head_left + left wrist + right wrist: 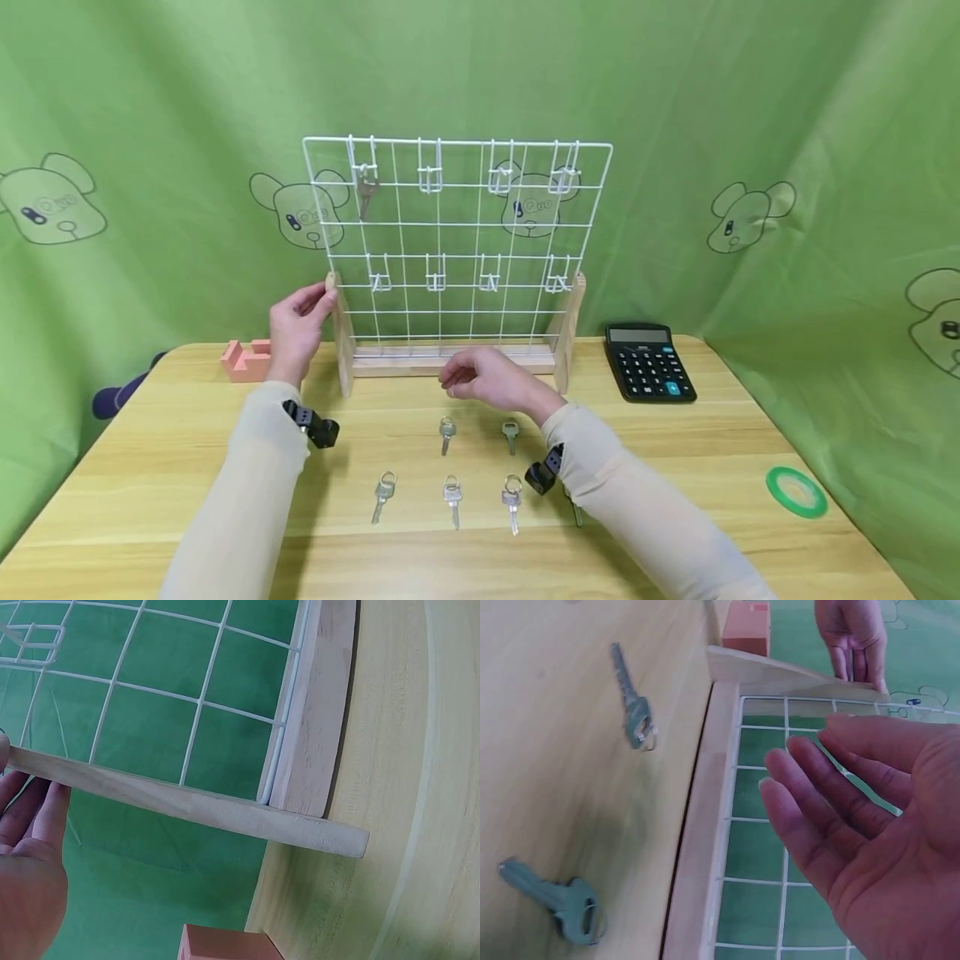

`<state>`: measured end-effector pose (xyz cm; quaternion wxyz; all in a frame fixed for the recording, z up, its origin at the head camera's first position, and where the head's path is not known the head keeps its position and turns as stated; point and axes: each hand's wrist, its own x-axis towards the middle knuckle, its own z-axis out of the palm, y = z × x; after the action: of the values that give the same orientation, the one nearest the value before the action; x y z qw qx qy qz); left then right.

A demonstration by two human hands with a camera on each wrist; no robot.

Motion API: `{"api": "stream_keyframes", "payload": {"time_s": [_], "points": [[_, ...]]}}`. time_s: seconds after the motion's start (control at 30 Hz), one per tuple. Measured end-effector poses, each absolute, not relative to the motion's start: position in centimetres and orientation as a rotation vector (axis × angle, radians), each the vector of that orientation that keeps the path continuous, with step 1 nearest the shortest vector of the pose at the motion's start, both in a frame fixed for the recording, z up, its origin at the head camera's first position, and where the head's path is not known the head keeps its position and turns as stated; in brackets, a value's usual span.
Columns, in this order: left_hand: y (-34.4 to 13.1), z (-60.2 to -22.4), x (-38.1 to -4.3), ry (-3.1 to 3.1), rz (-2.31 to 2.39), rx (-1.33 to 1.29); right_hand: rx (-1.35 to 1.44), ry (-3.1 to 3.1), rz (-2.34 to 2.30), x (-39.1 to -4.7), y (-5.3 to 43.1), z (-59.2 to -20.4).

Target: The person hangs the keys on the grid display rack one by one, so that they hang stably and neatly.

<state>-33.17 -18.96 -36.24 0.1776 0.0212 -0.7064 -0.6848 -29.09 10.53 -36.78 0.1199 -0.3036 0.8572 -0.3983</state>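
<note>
A white wire grid rack (459,223) stands upright in a wooden base, with several hooks on two rows. One key (366,198) hangs from the top left hook. My left hand (295,332) pinches the top of the rack's left wooden upright (187,804), thumb on one side and fingers on the other. In front of the base, my right hand (491,383) hovers with loosely bent fingers and nothing in them, as its palm (885,847) also shows. Below it lie a key with a ring (447,430) and another key (511,430).
Closer to me lies a row of keys (452,493), one partly hidden by the right sleeve. A black calculator (651,363) sits right of the rack. Green tape (780,493) lies near the right edge, and a pink block-like holder (246,367) stands behind the left hand.
</note>
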Motion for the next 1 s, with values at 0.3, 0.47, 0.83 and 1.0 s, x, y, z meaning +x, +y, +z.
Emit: {"api": "stream_keyframes", "payload": {"time_s": [0.3, 0.47, 0.83, 1.0], "points": [[-19.0, -36.0, -33.0, -2.014, -1.951, 0.098, -0.833, 2.515, -1.084, -29.2, 10.9, -38.6], [-19.1, -36.1, -33.0, -2.032, -1.942, 0.108, -0.777, 2.535, -1.048, -29.1, 10.8, -39.4], [-19.0, -36.3, -33.1, -2.011, -1.949, 0.122, -0.685, 2.543, -0.981, -29.2, 9.8, -40.0], [-19.0, -36.2, -33.1, -2.012, -1.951, 0.124, -0.657, 2.557, -0.963, -29.5, 9.7, -40.4]]}}
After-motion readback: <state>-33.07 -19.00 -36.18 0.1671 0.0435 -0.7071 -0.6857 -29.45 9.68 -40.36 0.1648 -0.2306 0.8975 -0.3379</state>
